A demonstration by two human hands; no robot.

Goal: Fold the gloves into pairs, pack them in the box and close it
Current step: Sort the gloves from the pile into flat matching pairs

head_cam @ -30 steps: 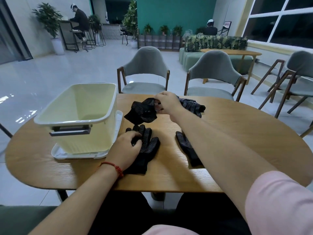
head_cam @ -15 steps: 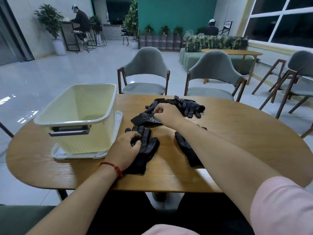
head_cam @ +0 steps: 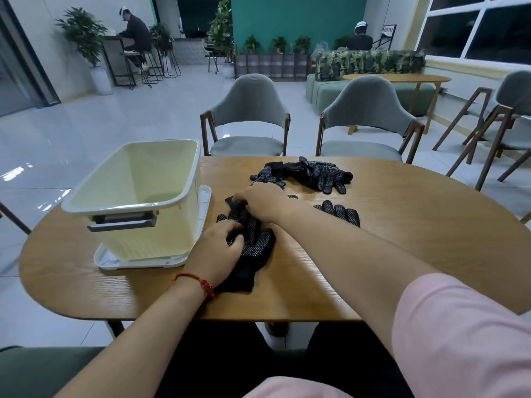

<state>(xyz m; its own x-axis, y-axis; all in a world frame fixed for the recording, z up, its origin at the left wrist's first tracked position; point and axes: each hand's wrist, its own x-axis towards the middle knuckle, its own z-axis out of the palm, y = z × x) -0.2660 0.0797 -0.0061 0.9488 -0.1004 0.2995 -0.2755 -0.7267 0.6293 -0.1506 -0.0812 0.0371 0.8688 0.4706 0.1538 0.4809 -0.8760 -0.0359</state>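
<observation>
Both hands are down on the gloves at the middle of the table. The left hand sits palm down on the near glove, wrist low, fingers curled into the dotted fabric and pinning it flat, a red cord bracelet on the wrist. The right hand reaches across just beyond it, forearm stretched diagonally over the tabletop, knuckles up, fingertips bent over and pinching the dark edge of a second glove, which overlaps the far end of the near glove. To the right of that forearm another glove lies fingers forward, partly hidden by the arm. Further out, near the far edge, a loose pile of gloves lies in a tangle. On the left stands the cream box, open, and set on its white lid, just beside the near glove. Two grey chairs face the table from the far side.
</observation>
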